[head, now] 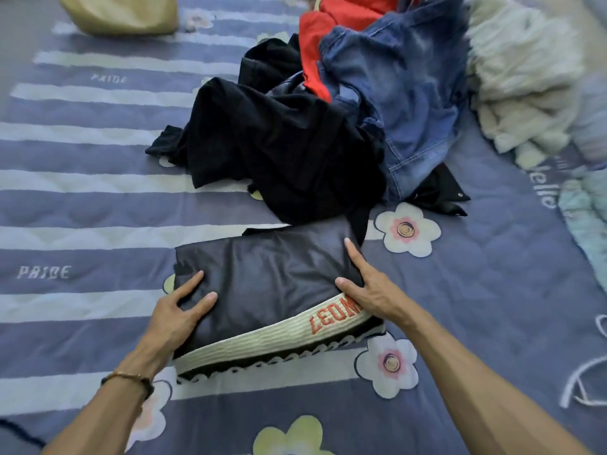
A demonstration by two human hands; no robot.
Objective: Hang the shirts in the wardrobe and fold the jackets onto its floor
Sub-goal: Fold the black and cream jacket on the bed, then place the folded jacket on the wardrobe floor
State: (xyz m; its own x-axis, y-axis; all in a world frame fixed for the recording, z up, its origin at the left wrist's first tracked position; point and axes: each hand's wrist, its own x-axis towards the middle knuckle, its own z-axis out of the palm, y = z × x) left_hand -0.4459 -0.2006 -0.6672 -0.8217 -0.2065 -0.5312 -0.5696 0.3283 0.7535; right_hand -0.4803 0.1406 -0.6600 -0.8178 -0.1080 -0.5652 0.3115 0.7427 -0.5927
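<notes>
A quilted bedspread fills nearly the whole view, blue-violet with broad pale stripes running across its left half. The word "PRIDE" is printed on it in white in two places on the left, and cream flowers with pink centres are scattered over the right and lower parts. At the upper left lies a tan cushion, blurred at the frame's edge. Along the right edge a fluffy off-white blanket is bunched up, with a pale turquoise cloth just below it. The light is soft and even, throwing only faint shadows.
</notes>
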